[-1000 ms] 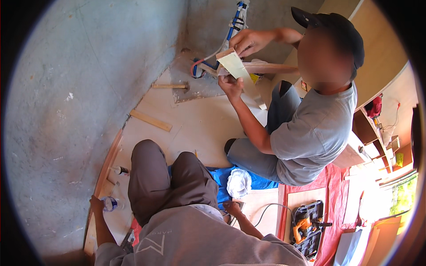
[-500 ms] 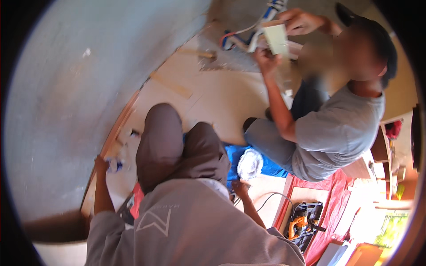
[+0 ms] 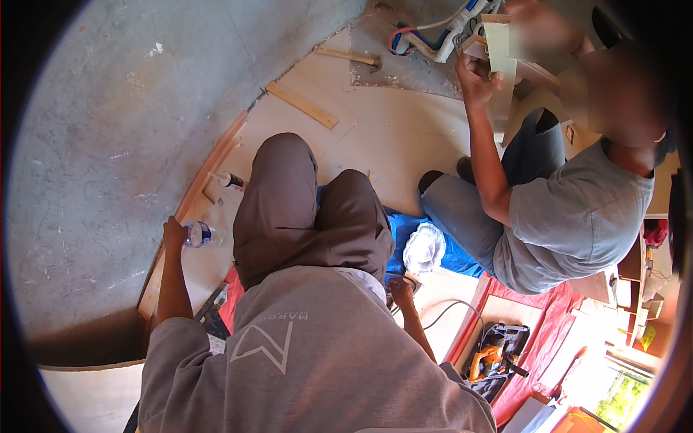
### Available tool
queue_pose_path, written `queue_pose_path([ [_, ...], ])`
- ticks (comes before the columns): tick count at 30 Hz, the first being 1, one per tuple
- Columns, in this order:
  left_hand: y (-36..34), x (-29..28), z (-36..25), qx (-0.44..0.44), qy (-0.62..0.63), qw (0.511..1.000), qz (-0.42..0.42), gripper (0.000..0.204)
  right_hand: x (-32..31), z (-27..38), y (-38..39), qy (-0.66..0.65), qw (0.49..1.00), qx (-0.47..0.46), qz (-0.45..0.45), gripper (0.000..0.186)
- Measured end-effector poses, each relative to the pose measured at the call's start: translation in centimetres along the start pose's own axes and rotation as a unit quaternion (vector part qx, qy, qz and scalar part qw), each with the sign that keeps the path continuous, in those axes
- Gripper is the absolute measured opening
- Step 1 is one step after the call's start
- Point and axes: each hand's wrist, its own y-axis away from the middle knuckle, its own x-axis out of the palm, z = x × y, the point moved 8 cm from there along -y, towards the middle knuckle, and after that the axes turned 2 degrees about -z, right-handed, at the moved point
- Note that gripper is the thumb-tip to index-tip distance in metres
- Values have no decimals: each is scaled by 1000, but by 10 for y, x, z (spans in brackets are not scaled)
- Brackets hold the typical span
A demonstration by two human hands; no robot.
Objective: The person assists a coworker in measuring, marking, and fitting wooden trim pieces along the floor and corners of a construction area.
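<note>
My left hand (image 3: 173, 232), fingers curled, is at the wooden strip (image 3: 220, 150) along the wall foot, right beside a clear bottle with a blue label (image 3: 198, 234); whatever it grips is unclear. My right hand (image 3: 399, 291) is closed by a dark object and cord near the blue sheet (image 3: 460, 252), its grip partly hidden. A bundled white cloth (image 3: 424, 249) lies just above it. A tube (image 3: 231, 180) is left of my knees. At upper right a co-worker's hand (image 3: 478, 83) holds pale boards (image 3: 497, 40).
The co-worker (image 3: 559, 231) sits close on my right. Blue-and-white pipes (image 3: 440, 47) are in the far corner. Loose battens (image 3: 302, 105) lie on the floor panel. An orange power tool (image 3: 488, 364) sits in a black case on red sheeting (image 3: 545, 332). A concrete wall (image 3: 101, 180) curves along my left.
The view has shifted, so the co-worker and pipes appear higher and further right, and my hands higher. The co-worker still holds the boards; my hands stay beside the same things.
</note>
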Motion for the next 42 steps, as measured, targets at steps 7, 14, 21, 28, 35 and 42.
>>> queue_pose_path([
  [7, 1, 0, -2, 10, 14, 1000, 2, 42, -1, -1, 0, -10, 1000, 20, 17, 21],
  [14, 2, 4, 17, -5, 11, 1000, -1, 44, 1, -1, 2, -5, 1000, 15, 11, 20],
  [21, -14, 21, 33, 40, 10, 998, -37, 46, 4, 0, 1, 51, 997, -59, 4, 21],
  [28, -9, 21, 31, 13, 32, 999, -28, 45, -1, -2, 0, 8, 999, 41, 22, 24],
  [35, -11, 18, 29, 17, 34, 999, -39, 44, 1, -14, -2, 41, 999, 34, 8, 26],
  [42, -6, 14, 33, 7, 39, 999, -12, 45, -1, -4, -5, 37, 999, 8, 20, 23],
])
